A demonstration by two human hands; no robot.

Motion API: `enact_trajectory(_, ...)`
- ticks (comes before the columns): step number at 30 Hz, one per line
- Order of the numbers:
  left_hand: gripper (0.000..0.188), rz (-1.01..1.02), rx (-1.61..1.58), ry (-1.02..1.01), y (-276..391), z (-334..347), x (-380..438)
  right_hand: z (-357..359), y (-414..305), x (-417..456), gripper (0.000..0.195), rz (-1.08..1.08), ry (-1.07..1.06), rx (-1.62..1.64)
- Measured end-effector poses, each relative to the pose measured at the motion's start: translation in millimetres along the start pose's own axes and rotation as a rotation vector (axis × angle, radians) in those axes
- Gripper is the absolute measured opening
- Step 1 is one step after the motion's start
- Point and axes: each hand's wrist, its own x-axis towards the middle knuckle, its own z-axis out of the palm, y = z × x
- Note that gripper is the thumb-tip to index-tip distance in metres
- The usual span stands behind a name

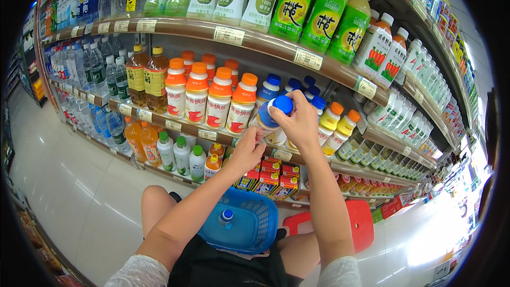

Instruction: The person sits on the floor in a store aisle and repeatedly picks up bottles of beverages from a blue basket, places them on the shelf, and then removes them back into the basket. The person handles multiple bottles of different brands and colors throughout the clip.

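Note:
A white drink bottle with a blue cap [267, 117] is tilted at the front of the middle shelf, with my right hand [301, 121] closed around its cap and neck. My left hand [248, 149] is just below it at the shelf edge, fingers curled by the bottle's lower end; whether they touch it is hard to see. Other blue-capped bottles [294, 84] stand behind, partly covered by my right hand. To their left are orange-capped white bottles [217, 96]; to the right, yellow-necked ones with orange caps [338, 133].
A blue plastic basket [239, 244] sits between my legs, holding one small blue-capped bottle [226, 217]. Beside my right leg is a red plastic stool [361, 223]. The shelf edge [263, 42] above carries large green-labelled bottles [324, 12]. Red boxed goods [269, 179] fill part of the lower shelf.

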Motion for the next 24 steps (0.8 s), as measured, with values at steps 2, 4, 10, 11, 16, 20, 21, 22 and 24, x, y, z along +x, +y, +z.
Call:
enact_trajectory(2, 0.023, -0.002, 0.037, 0.001, -5, 1, 3, 3, 4, 2, 0.041, 0.01, -0.005, -0.021)
enact_trajectory(4, 0.022, -0.002, 0.028, 0.004, -10, 2, 5, 7, 6, 3, 0.041, 0.021, -0.004, -0.027)
enact_trajectory(10, 0.024, -0.088, -0.034, 0.01, -17, 4, 11, 17, 18, 6, 0.042, 0.031, 0.0, -0.021)
enact_trajectory(11, 0.026, -0.111, -0.058, 0.009, -16, 5, 12, 17, 20, 6, 0.042, 0.041, -0.003, -0.018)
enact_trajectory(16, 0.024, -0.075, 0.022, 0.015, -30, 5, 17, 25, 22, 14, 0.042, 0.02, 0.0, -0.059)
enact_trajectory(20, 0.022, -0.033, 0.093, 0.023, -41, 5, 19, 30, 22, 25, 0.047, 0.042, -0.022, -0.161)
enact_trajectory(21, 0.022, -0.042, 0.088, 0.012, -42, 5, 20, 30, 21, 28, 0.049, 0.063, -0.046, -0.205)
enact_trajectory(22, 0.022, -0.051, 0.083, 0.001, -42, 5, 20, 30, 20, 31, 0.049, 0.069, -0.067, -0.266)
enact_trajectory(24, 0.023, -0.045, 0.076, 0.006, -43, 5, 22, 29, 15, 37, 0.05, 0.077, -0.109, -0.386)
